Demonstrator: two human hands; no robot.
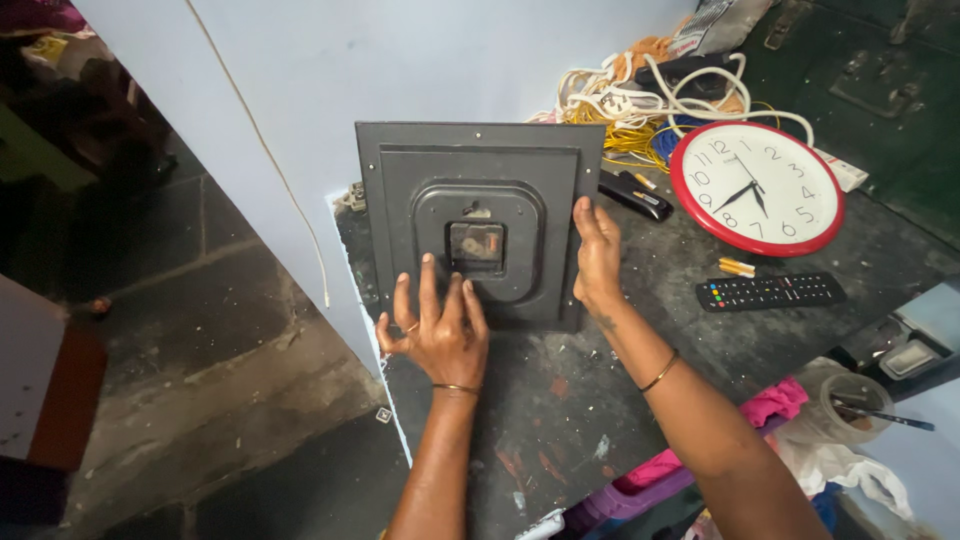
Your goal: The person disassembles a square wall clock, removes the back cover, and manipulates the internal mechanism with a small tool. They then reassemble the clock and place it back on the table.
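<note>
Up at the top edge of the head view, a crinkled silvery packet [722,22] with dark printing lay half out of frame, just behind the heap of white cables [640,95] and thin yellow wire [625,140]. A small white flat carton [843,172] poked out from behind the round wall clock [757,188], which had a glossy red rim, a white dial and black hands. Below it sat two short yellowish sticks [737,267] and a long black remote [770,291] with rows of small coloured buttons. A black oblong gadget [634,194] with an orange mark rested beside the cables.

And there, centre stage, was the dark square clock back [480,225], face down on the worn black shelf [560,400] and leaning toward the pale blue wall [400,70]. It was matte grey plastic, stepped in raised squares, with a rounded recess holding the small boxy mechanism [476,245].

The left hand [437,330] lay flat on the panel's lower edge, fingers spread and stretched out, gripping nothing, fingertips reaching up toward the recess. The right hand [597,255] pressed against the panel's right edge, fingers straight and together, thumb tucked behind; whether it actually clasped the rim could not be told. Thin metal bangles circled both wrists.

Lower right, a clear plastic tub [856,400] held a dark brush, next to pink cloth [772,402]. The shelf surface looked scuffed, with reddish smears and white flecks.
</note>
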